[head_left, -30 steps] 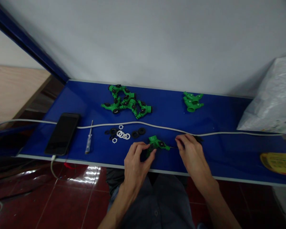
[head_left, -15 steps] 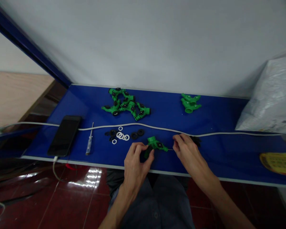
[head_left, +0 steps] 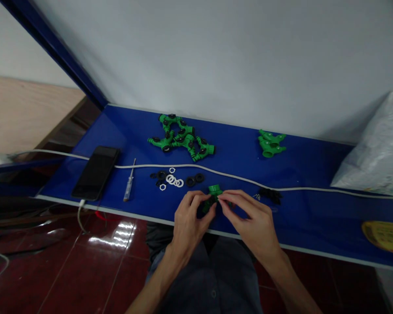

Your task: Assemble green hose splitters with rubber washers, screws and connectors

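Observation:
A green Y-shaped hose splitter (head_left: 215, 189) is held low over the front of the blue table by my left hand (head_left: 194, 213), fingers and thumb pinching its left side. My right hand (head_left: 249, 218) reaches across the right branch of the splitter. Its thumb and index finger are pinched together at the splitter's body, and whatever is between them is too small to make out. Just beyond lie white washers (head_left: 170, 179) and black rubber rings (head_left: 195, 179). Small black parts (head_left: 270, 195) are right of my right hand.
Several green splitters with black valves (head_left: 185, 140) lie at the back, plain green ones (head_left: 271, 143) farther right. A white cable (head_left: 222, 173) crosses the table (head_left: 314, 218). A phone (head_left: 96, 172) and screwdriver (head_left: 129, 185) lie left; a plastic bag (head_left: 376, 152) and yellow object (head_left: 384, 235) right.
My right hand has moved left from beside the splitter's right end to its body. The thin rod seen at that end no longer shows. My left hand still holds the splitter; the view has shifted slightly.

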The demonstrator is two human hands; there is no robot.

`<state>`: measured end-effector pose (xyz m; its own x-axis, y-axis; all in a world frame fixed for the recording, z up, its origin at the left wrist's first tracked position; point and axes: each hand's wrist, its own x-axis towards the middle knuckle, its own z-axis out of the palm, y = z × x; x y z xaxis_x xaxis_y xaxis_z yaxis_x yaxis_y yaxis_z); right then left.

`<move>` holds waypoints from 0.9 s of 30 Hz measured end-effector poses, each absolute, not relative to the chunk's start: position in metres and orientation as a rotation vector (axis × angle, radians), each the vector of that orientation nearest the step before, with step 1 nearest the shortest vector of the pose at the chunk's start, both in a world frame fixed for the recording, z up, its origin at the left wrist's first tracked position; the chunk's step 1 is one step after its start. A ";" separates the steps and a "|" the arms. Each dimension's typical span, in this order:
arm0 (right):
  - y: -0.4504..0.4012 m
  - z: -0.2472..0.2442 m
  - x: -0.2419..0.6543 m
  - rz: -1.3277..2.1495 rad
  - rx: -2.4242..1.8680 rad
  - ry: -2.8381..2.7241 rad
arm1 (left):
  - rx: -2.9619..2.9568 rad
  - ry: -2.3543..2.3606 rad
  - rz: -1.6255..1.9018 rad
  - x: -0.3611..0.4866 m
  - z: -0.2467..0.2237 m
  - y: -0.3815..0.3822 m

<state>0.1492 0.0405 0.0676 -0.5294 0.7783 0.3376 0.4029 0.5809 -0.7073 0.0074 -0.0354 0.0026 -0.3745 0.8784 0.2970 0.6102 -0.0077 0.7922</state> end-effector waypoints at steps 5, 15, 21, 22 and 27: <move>0.037 0.054 0.143 0.762 -0.909 -2.203 | 1.525 1.968 1.328 0.008 0.003 -0.037; 0.030 0.036 0.144 0.525 -0.757 -2.237 | 1.489 1.972 1.300 0.007 0.003 -0.036; 0.027 0.037 0.145 0.535 -0.755 -2.237 | 1.501 1.971 1.288 0.008 0.002 -0.037; 0.027 0.037 0.146 0.542 -0.763 -2.240 | 1.498 1.973 1.286 0.008 0.002 -0.037; 0.026 0.037 0.148 0.547 -0.791 -2.253 | 1.460 1.970 1.290 0.008 0.001 -0.037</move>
